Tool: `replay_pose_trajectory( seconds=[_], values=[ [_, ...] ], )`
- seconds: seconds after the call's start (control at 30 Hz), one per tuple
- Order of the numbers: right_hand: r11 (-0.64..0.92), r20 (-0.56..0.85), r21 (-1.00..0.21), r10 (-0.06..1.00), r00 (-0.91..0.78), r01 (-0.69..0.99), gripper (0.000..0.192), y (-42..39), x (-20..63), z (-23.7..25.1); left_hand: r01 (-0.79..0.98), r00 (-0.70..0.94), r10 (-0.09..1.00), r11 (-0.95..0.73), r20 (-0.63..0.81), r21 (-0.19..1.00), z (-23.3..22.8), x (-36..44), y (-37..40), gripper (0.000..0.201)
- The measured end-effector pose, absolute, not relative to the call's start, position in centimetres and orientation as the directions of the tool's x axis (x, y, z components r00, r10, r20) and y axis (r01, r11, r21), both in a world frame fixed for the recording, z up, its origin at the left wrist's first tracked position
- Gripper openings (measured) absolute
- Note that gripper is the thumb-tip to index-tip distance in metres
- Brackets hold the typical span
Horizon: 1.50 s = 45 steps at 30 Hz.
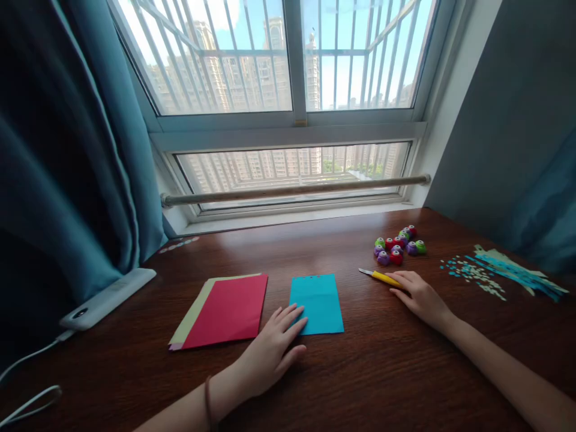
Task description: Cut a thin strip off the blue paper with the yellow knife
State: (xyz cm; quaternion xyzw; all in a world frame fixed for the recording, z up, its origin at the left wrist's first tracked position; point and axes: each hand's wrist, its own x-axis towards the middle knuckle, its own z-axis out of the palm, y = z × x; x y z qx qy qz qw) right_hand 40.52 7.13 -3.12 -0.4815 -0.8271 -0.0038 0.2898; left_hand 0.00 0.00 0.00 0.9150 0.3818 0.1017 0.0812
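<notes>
Left hand (274,354) flat, fingers a bit apart, tips on the left edge of the blue sheet (321,306). Right hand (416,294), right of the sheet, narrow, fingers pinching the handle of the knife (381,278). I count one sheet, one knife; one paper stack (229,312) left of the sheet, red on top. Beyond the sheet, to its right, roughly a dozen toys (396,257). Far right of it, strips (517,273), too many to count.

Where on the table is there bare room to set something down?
Bare wood lies between the blue sheet and the yellow knife, and behind the red sheet toward the window. Crowded: the right side, with small toys, paper bits and strips, and where the left hand touches the blue sheet.
</notes>
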Motion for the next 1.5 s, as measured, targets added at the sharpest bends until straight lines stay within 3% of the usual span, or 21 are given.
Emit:
replay_pose_trajectory(
  seconds=[0.2, 0.3, 0.4, 0.47, 0.57, 0.7, 1.03, 1.5],
  values=[
    [0.514, 0.489, -0.377, 0.817, -0.306, 0.771, 0.029, 7.0, 40.3, -2.7, 0.678, 0.685, 0.714, -0.698, 0.144, 0.231, -0.1, -0.2, 0.1, 0.043],
    [0.482, 0.524, -0.545, 0.835, -0.169, 0.686, 0.029, 6.3, 39.5, -1.8, 0.679, 0.685, 0.713, -0.699, 0.148, 0.223, -0.1, -0.2, 0.1, 0.043],
    [0.262, 0.289, -0.889, 0.957, 0.016, 0.376, 0.033, 5.2, 38.5, -1.0, 0.685, 0.686, 0.714, -0.698, 0.139, 0.209, 0.0, -0.2, 0.2, 0.043],
    [0.122, 0.125, -0.989, 0.992, 0.03, 0.082, 0.036, 4.5, 37.9, -0.6, 0.684, 0.686, 0.712, -0.701, 0.148, 0.202, 0.1, -0.1, 0.2, 0.043],
    [0.072, 0.069, -0.983, 0.997, 0.025, -0.168, 0.036, 4.1, 37.5, 0.0, 0.677, 0.687, 0.704, -0.71, 0.177, 0.197, 0.2, -0.1, 0.2, 0.043],
    [0.013, 0.022, -0.97, 0.999, -0.036, -0.244, 0.035, 4.0, 37.5, 0.3, 0.676, 0.685, 0.703, -0.711, 0.189, 0.194, 0.3, 0.0, 0.2, 0.044],
    [-0.165, -0.126, -0.968, 0.97, -0.207, -0.187, 0.044, 3.8, 36.9, -0.1, 0.679, 0.692, 0.701, -0.713, 0.171, 0.175, 0.1, -0.1, 0.3, 0.043],
    [-0.173, -0.142, -0.975, 0.969, -0.204, -0.139, 0.035, 3.7, 36.9, -0.4, 0.687, 0.697, 0.705, -0.708, 0.128, 0.163, 0.0, -0.2, 0.3, 0.045]
  ],
)
